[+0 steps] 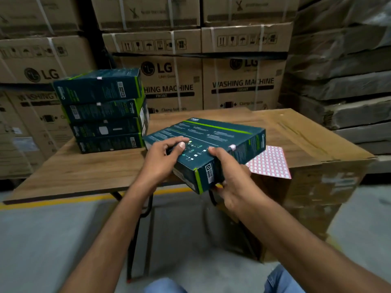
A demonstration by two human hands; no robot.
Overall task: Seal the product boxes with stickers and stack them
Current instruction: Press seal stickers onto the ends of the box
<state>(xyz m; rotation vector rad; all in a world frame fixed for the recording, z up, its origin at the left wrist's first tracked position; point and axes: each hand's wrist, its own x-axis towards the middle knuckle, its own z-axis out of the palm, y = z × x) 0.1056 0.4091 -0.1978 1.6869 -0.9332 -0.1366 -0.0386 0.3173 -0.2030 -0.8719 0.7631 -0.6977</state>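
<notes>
A dark teal product box (213, 136) with green stripes is held tilted above the wooden table (84, 168), near its front edge. My left hand (164, 157) lies on the box's top face with the thumb and fingers curled on it. My right hand (229, 176) grips the box's near corner from below and the side. A small pale sticker (232, 147) sits on the box's upper right edge. A stack of several matching boxes (103, 111) stands at the table's back left. A red-and-white sticker sheet (273, 163) lies on the table under the box's right side.
A large brown carton (317, 149) stands against the table on the right. Tall LG washing machine cartons (243, 81) form a wall behind. Wrapped flat packs (347, 81) are piled at the far right. Grey floor with a yellow line (42, 205) lies below the table.
</notes>
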